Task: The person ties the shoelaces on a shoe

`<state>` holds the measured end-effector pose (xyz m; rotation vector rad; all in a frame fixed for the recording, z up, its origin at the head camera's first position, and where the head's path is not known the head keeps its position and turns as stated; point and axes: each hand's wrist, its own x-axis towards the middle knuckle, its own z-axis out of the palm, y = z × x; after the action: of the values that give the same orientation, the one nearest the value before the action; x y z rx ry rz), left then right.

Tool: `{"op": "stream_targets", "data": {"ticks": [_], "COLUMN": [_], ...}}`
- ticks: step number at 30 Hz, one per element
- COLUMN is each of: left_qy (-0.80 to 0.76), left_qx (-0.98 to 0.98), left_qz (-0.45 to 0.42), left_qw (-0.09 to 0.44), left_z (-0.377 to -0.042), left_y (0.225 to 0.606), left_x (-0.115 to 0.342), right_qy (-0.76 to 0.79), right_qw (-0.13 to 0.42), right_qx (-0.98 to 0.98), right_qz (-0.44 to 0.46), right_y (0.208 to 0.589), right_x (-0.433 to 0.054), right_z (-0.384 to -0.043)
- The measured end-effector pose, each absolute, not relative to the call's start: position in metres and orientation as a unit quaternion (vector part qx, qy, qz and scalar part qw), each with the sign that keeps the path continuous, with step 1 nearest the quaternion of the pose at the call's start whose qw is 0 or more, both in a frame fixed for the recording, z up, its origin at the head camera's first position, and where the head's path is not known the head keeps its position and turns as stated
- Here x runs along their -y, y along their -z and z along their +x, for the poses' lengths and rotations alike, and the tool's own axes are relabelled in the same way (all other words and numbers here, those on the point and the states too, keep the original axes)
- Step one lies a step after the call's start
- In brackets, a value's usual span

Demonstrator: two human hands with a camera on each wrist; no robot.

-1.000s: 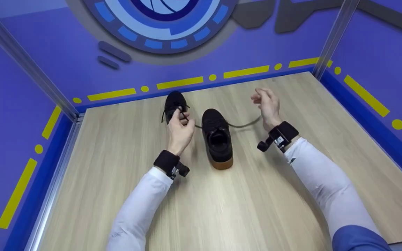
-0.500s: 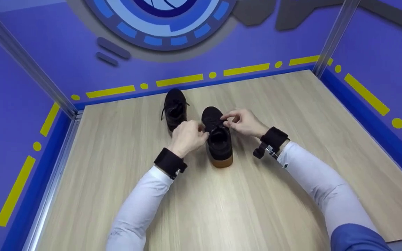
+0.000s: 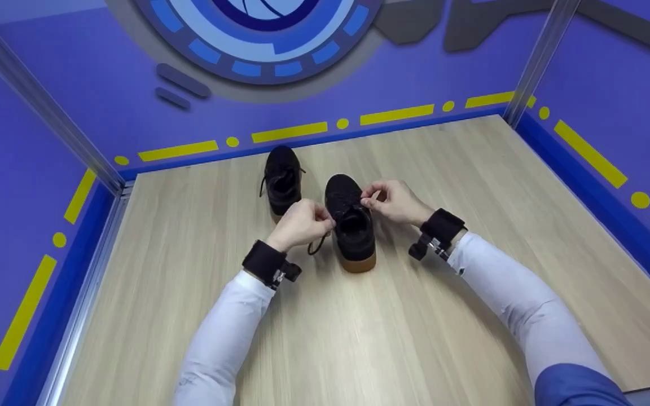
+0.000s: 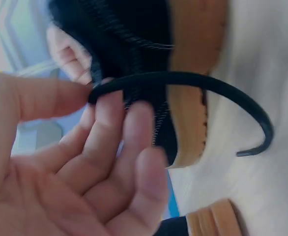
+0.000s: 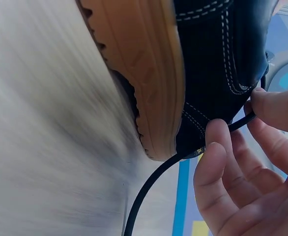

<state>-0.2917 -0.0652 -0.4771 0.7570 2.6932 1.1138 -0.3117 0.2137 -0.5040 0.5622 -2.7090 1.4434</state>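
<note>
Since a moment ago, both lace ends are drawn in over the near shoe [image 3: 350, 225], one pinched by the left hand [image 3: 301, 224], the other by the right hand [image 3: 394, 201], lace [image 4: 183, 81] stretched crosswise between them.

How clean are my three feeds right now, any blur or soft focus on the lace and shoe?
Head view: sharp and evenly lit, with soft shadows beside the near shoe. Left wrist view: left hand is close and soft; the lace reads clearly. Right wrist view: the tabletop is smeared with blur; shoe stitching and right hand stay fairly crisp.
</note>
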Motion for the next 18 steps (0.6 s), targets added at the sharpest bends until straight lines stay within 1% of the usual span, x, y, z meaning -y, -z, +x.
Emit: {"op": "stream_targets", "data": {"ticks": [1,2,4,7,9,11,13,15,18], "left_qy": [-0.392,-0.416,-0.458,-0.518,-0.549,-0.582,-0.617,-0.649,-0.696], "left_qx": [-0.881,-0.867,-0.838,-0.797,-0.773,-0.749,-0.725,-0.704,-0.675], "left_qz": [0.243,0.240,0.231,0.210,0.197,0.182,0.168,0.156,0.135], "left_qw": [0.103,0.135,0.183,0.230,0.248,0.259,0.257,0.242,0.205], "left_z": [-0.285,-0.286,-0.288,-0.291,-0.292,-0.293,-0.294,-0.295,-0.298], "left_y": [0.466,0.466,0.466,0.469,0.470,0.470,0.471,0.472,0.477], "left_x": [0.065,0.065,0.066,0.065,0.064,0.063,0.059,0.054,0.046], "right_qy": [-0.464,-0.465,-0.466,-0.471,-0.473,-0.476,-0.478,-0.478,-0.478], "right_qw": [0.009,0.008,0.007,0.004,0.002,0.001,0.002,0.003,0.005], "right_qx": [0.867,0.867,0.867,0.864,0.864,0.862,0.861,0.862,0.862], "right_qz": [0.180,0.180,0.178,0.177,0.176,0.175,0.172,0.170,0.167], "right_y": [0.504,0.504,0.504,0.505,0.506,0.506,0.507,0.507,0.508], "right_x": [-0.214,-0.214,-0.213,-0.213,-0.212,-0.212,-0.212,-0.212,-0.212], "right_z": [-0.311,-0.311,-0.311,-0.312,-0.312,-0.312,-0.313,-0.312,-0.312]}}
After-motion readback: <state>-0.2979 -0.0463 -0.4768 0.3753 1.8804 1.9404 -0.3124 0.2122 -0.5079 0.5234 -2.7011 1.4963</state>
